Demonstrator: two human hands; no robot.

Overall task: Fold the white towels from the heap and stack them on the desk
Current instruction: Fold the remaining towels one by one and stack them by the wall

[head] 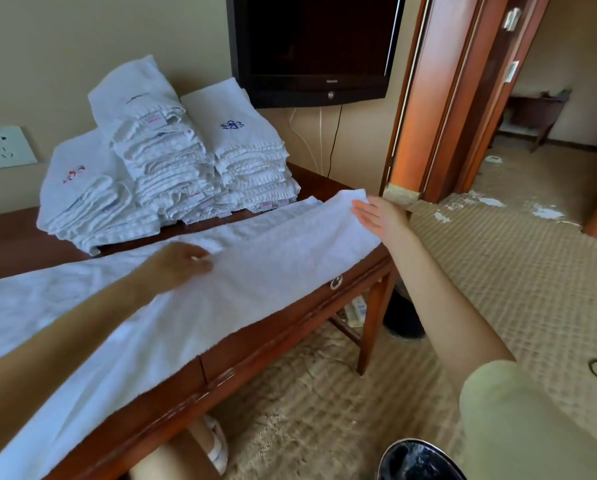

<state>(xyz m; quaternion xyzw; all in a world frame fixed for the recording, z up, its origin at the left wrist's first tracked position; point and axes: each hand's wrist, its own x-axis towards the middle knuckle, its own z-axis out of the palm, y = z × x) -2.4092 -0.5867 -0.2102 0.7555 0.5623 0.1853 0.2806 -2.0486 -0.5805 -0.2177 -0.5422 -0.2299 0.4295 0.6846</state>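
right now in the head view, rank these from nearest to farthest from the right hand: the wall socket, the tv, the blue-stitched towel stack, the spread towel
1. spread towel: its right end lies at the right hand.
2. blue-stitched towel stack: just left of the hand, at the back of the desk.
3. tv: on the wall above.
4. wall socket: far left.

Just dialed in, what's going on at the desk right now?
A person has one white towel spread lengthwise along the desk. The right hand lies flat at its right end. The left hand rests on its middle, grip unclear. Three stacks of folded towels sit behind.
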